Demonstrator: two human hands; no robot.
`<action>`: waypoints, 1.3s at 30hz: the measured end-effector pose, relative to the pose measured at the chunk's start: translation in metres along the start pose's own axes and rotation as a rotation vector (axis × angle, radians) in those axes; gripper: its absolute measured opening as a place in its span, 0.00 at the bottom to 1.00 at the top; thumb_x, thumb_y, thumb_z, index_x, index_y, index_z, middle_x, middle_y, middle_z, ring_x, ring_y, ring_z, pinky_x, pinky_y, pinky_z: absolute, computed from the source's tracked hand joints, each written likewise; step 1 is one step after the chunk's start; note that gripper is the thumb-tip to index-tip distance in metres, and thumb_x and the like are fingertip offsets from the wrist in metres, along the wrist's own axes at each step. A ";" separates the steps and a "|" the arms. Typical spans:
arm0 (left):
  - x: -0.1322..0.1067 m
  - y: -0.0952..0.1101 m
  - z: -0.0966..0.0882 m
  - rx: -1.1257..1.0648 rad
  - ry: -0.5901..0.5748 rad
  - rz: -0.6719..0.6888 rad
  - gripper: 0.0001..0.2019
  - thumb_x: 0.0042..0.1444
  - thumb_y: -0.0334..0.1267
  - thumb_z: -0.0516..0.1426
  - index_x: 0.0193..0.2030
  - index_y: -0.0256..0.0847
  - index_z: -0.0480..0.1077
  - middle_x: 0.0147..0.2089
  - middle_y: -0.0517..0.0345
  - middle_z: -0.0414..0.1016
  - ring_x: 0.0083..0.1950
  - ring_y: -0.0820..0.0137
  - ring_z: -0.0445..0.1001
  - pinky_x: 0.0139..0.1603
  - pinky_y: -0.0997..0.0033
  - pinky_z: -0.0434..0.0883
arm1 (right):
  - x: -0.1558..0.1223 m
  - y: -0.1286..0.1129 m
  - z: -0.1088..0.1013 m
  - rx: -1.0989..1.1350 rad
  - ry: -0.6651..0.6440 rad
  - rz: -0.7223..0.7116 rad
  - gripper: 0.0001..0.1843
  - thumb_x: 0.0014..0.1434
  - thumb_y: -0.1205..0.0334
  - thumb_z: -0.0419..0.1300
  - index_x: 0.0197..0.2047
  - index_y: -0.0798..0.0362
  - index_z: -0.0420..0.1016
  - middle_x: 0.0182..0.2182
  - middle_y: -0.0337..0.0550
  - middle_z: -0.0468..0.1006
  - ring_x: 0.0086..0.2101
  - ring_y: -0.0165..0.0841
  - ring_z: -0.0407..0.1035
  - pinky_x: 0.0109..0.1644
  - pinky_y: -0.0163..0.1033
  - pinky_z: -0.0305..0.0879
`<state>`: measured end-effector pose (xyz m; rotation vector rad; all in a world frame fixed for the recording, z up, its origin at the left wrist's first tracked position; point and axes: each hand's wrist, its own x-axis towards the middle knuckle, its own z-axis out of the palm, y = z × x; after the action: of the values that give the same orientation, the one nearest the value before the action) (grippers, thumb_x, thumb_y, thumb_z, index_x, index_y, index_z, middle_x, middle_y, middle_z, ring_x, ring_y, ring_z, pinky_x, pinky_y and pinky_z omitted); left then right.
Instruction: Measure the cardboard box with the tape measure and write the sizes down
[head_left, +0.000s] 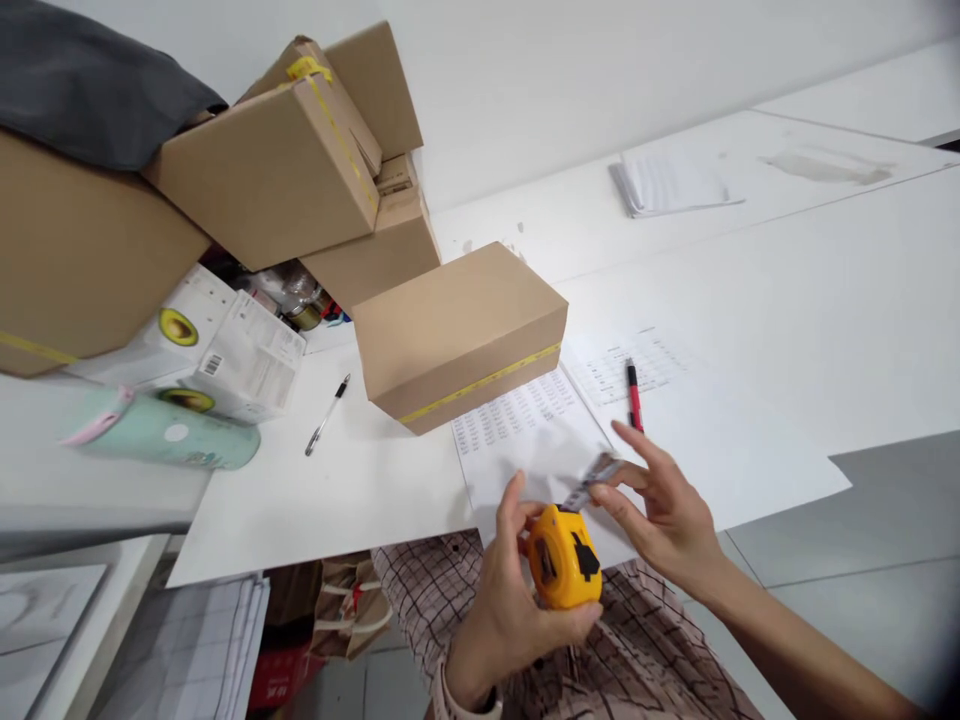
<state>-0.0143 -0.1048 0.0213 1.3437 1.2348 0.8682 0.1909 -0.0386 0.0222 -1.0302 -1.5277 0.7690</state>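
My left hand [506, 590] is wrapped around a yellow tape measure [562, 555] held just below the table's near edge. My right hand [664, 515] pinches the short pulled-out end of the tape blade [592, 478] between thumb and fingers. Right behind the hands lies a printed sheet [525, 420], and on it stands a closed cardboard box with a yellow strap [457, 335].
A red pen [634, 395] and a black pen [327, 415] lie on the white table [787, 300]. Stacked cardboard boxes [285, 170], white avocado-printed cartons [217, 350] and a mint bottle [169, 432] crowd the left. A paper pad [671, 185] sits far right.
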 end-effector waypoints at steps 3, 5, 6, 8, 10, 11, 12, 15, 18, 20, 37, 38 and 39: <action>0.005 0.008 -0.011 0.182 0.146 0.154 0.56 0.46 0.33 0.69 0.77 0.53 0.42 0.60 0.49 0.72 0.54 0.59 0.77 0.55 0.54 0.77 | 0.013 0.013 -0.015 -0.227 0.043 0.024 0.17 0.71 0.53 0.57 0.60 0.46 0.69 0.27 0.38 0.77 0.26 0.35 0.75 0.30 0.41 0.72; 0.013 0.022 -0.028 0.333 0.301 0.327 0.52 0.48 0.36 0.69 0.76 0.52 0.48 0.59 0.48 0.73 0.53 0.58 0.78 0.50 0.55 0.80 | 0.034 0.027 -0.032 -0.474 0.111 0.171 0.15 0.70 0.48 0.55 0.52 0.48 0.71 0.26 0.40 0.77 0.25 0.35 0.72 0.28 0.41 0.66; 0.018 0.031 -0.038 0.408 0.389 0.435 0.49 0.49 0.38 0.70 0.75 0.51 0.51 0.61 0.47 0.72 0.54 0.57 0.78 0.47 0.56 0.81 | 0.045 0.034 -0.039 -0.603 0.101 0.249 0.17 0.70 0.46 0.54 0.51 0.49 0.71 0.27 0.42 0.78 0.26 0.36 0.72 0.29 0.41 0.64; 0.035 0.056 -0.059 0.563 0.577 0.643 0.44 0.51 0.40 0.70 0.73 0.50 0.56 0.64 0.45 0.69 0.58 0.55 0.77 0.45 0.59 0.82 | 0.065 0.048 -0.049 -0.800 -0.007 0.375 0.23 0.68 0.41 0.53 0.54 0.50 0.70 0.28 0.43 0.80 0.27 0.39 0.72 0.28 0.40 0.58; 0.057 0.084 -0.080 0.734 0.678 0.768 0.44 0.52 0.40 0.71 0.72 0.47 0.56 0.63 0.46 0.70 0.59 0.56 0.76 0.48 0.60 0.81 | 0.078 0.061 -0.051 -0.932 -0.120 0.404 0.27 0.67 0.39 0.53 0.58 0.51 0.69 0.30 0.46 0.81 0.28 0.42 0.73 0.27 0.39 0.53; 0.070 0.097 -0.089 0.830 0.710 0.806 0.42 0.53 0.41 0.70 0.71 0.45 0.58 0.62 0.46 0.71 0.60 0.56 0.76 0.51 0.58 0.80 | 0.081 0.067 -0.051 -0.968 -0.158 0.379 0.27 0.67 0.41 0.53 0.58 0.52 0.69 0.31 0.48 0.82 0.29 0.43 0.73 0.26 0.39 0.52; 0.084 0.108 -0.098 0.901 0.728 0.821 0.38 0.55 0.40 0.69 0.70 0.42 0.60 0.62 0.45 0.72 0.61 0.55 0.75 0.55 0.56 0.79 | 0.083 0.071 -0.050 -0.986 -0.182 0.336 0.25 0.67 0.44 0.53 0.58 0.52 0.70 0.33 0.50 0.83 0.29 0.43 0.73 0.26 0.39 0.50; 0.126 0.127 -0.119 1.055 0.686 0.677 0.31 0.60 0.38 0.64 0.68 0.41 0.62 0.66 0.45 0.72 0.65 0.54 0.72 0.64 0.51 0.73 | 0.083 0.079 -0.048 -0.927 -0.210 0.233 0.18 0.67 0.55 0.51 0.53 0.51 0.76 0.36 0.51 0.84 0.26 0.40 0.71 0.25 0.41 0.51; 0.157 0.126 -0.133 1.102 0.609 0.513 0.27 0.61 0.36 0.61 0.67 0.44 0.65 0.67 0.49 0.72 0.66 0.52 0.71 0.64 0.49 0.72 | 0.079 0.074 -0.055 -0.760 -0.156 0.253 0.16 0.66 0.57 0.53 0.47 0.50 0.80 0.31 0.47 0.83 0.24 0.39 0.71 0.29 0.44 0.60; 0.165 0.121 -0.135 1.126 0.592 0.464 0.25 0.62 0.37 0.59 0.66 0.42 0.66 0.69 0.48 0.71 0.69 0.51 0.68 0.65 0.46 0.71 | 0.075 0.065 -0.061 -0.534 -0.092 0.292 0.16 0.67 0.55 0.53 0.48 0.49 0.80 0.32 0.46 0.84 0.31 0.41 0.77 0.36 0.46 0.68; 0.138 0.020 -0.005 1.266 -0.425 0.597 0.23 0.71 0.47 0.52 0.66 0.36 0.66 0.72 0.40 0.66 0.54 0.58 0.80 0.43 0.61 0.80 | 0.079 0.051 -0.013 0.103 -0.052 0.444 0.26 0.61 0.34 0.62 0.43 0.49 0.79 0.34 0.44 0.81 0.38 0.38 0.75 0.44 0.44 0.71; 0.139 0.020 -0.005 1.278 -0.437 0.582 0.24 0.72 0.48 0.50 0.68 0.38 0.64 0.73 0.40 0.64 0.52 0.58 0.81 0.43 0.61 0.80 | 0.080 0.051 -0.011 0.059 -0.056 0.456 0.24 0.59 0.35 0.65 0.36 0.50 0.78 0.31 0.42 0.79 0.35 0.36 0.73 0.40 0.42 0.69; 0.139 0.020 -0.005 1.286 -0.446 0.572 0.25 0.72 0.49 0.50 0.69 0.39 0.62 0.74 0.40 0.63 0.51 0.59 0.81 0.43 0.60 0.80 | 0.081 0.051 -0.009 0.029 -0.049 0.453 0.24 0.59 0.36 0.66 0.31 0.51 0.75 0.28 0.40 0.76 0.31 0.34 0.70 0.36 0.41 0.66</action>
<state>0.0126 0.0336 0.0219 2.8136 1.0254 -0.0305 0.2075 0.0560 0.0123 -1.3660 -1.3315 1.1314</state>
